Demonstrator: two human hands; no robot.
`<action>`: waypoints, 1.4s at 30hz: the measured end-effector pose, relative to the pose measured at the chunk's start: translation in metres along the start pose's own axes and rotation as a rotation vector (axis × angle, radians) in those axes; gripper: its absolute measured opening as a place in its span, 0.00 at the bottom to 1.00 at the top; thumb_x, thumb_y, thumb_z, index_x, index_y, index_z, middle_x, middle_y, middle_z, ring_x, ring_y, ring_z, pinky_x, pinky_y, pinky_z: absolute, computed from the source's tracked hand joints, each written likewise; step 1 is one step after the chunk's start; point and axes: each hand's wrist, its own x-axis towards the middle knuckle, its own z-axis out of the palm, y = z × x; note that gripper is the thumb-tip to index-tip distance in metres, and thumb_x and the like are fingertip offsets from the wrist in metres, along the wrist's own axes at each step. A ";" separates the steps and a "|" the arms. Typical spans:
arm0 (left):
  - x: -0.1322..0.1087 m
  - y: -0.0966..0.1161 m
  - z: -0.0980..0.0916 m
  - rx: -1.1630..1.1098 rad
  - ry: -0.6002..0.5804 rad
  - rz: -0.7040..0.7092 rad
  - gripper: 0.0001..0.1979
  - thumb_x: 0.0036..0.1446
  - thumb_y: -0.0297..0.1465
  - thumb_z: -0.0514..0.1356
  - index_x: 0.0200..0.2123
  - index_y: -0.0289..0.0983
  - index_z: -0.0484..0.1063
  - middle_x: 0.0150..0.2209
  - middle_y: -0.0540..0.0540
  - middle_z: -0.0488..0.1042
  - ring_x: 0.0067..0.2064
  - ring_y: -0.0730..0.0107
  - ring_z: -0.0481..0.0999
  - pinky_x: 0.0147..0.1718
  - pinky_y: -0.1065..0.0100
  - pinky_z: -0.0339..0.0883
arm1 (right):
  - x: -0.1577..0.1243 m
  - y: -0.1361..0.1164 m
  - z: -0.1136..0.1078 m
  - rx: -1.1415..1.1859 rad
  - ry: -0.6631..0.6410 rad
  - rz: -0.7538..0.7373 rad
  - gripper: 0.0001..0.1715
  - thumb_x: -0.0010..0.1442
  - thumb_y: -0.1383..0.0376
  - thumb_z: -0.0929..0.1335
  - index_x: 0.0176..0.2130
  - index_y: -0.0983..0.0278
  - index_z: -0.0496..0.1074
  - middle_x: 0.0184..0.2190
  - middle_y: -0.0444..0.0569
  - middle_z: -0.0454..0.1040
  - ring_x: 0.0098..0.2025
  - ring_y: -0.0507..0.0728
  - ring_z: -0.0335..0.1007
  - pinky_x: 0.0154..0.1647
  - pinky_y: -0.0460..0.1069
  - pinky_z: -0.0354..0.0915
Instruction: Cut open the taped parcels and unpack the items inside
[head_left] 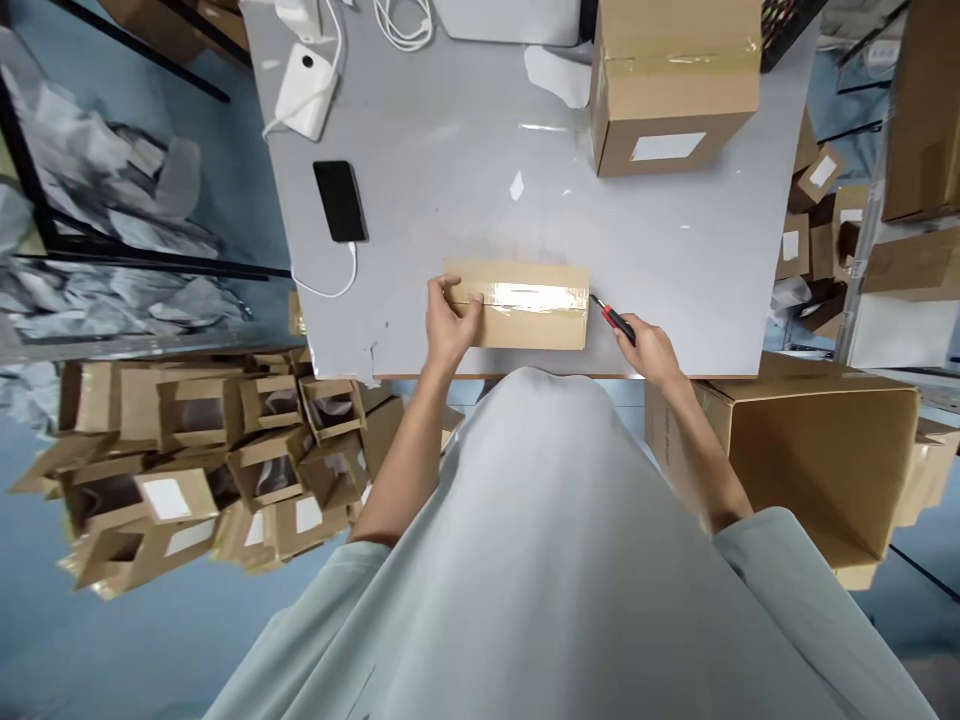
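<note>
A small brown cardboard box (534,328) with shiny clear tape along its top lies near the front edge of the grey table (465,150). My left hand (452,325) grips the left end of this box, thumb on top. In my right hand (649,348) is a red and black utility knife (618,323), its tip at the right end of the box. From this view I cannot tell whether the blade touches the cardboard.
A larger taped box (675,95) stands at the table's back right. A black phone (340,201) with a white cable lies at the left, below a white power bank (304,90). Open boxes (201,415) are stacked at the lower left; a large open carton (817,470) is at the right.
</note>
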 end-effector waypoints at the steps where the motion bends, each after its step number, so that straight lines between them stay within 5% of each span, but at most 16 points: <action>1: -0.001 0.000 0.003 0.001 0.028 -0.003 0.30 0.71 0.52 0.65 0.66 0.45 0.65 0.67 0.37 0.74 0.72 0.50 0.73 0.74 0.48 0.68 | -0.001 -0.008 0.001 -0.036 -0.011 -0.012 0.24 0.80 0.60 0.61 0.65 0.62 0.77 0.50 0.59 0.88 0.47 0.69 0.83 0.45 0.55 0.67; 11: -0.013 0.001 0.014 -0.092 0.111 0.005 0.26 0.72 0.47 0.67 0.65 0.44 0.68 0.66 0.39 0.75 0.72 0.51 0.74 0.76 0.50 0.67 | -0.022 -0.058 -0.049 -0.385 -0.006 0.012 0.28 0.83 0.63 0.57 0.72 0.61 0.72 0.60 0.61 0.82 0.49 0.68 0.82 0.43 0.55 0.65; 16: -0.015 0.006 0.015 -0.163 0.103 0.003 0.28 0.70 0.47 0.69 0.67 0.44 0.68 0.68 0.38 0.74 0.74 0.47 0.72 0.79 0.47 0.62 | 0.001 -0.112 -0.049 -0.467 -0.182 -0.213 0.30 0.84 0.62 0.57 0.78 0.55 0.66 0.61 0.58 0.82 0.54 0.67 0.81 0.44 0.53 0.65; 21: -0.019 0.017 0.015 -0.204 0.111 -0.029 0.28 0.67 0.45 0.70 0.65 0.44 0.69 0.70 0.36 0.74 0.78 0.46 0.68 0.80 0.48 0.58 | 0.035 -0.151 -0.045 -0.628 -0.290 -0.266 0.30 0.84 0.64 0.57 0.78 0.57 0.67 0.61 0.62 0.81 0.52 0.66 0.82 0.46 0.54 0.65; 30: -0.020 0.024 0.017 -0.250 0.143 -0.053 0.26 0.65 0.43 0.72 0.63 0.45 0.71 0.71 0.37 0.74 0.79 0.43 0.66 0.81 0.44 0.56 | 0.045 -0.171 -0.059 -0.786 -0.360 -0.333 0.32 0.81 0.72 0.59 0.77 0.59 0.68 0.59 0.63 0.82 0.53 0.67 0.83 0.47 0.54 0.65; 42: -0.017 0.015 0.024 -0.220 0.187 0.006 0.27 0.65 0.40 0.71 0.64 0.44 0.71 0.69 0.37 0.75 0.75 0.44 0.71 0.80 0.44 0.60 | 0.026 -0.174 -0.058 -0.906 -0.334 -0.166 0.29 0.76 0.79 0.61 0.68 0.68 0.77 0.56 0.66 0.84 0.53 0.66 0.84 0.48 0.54 0.65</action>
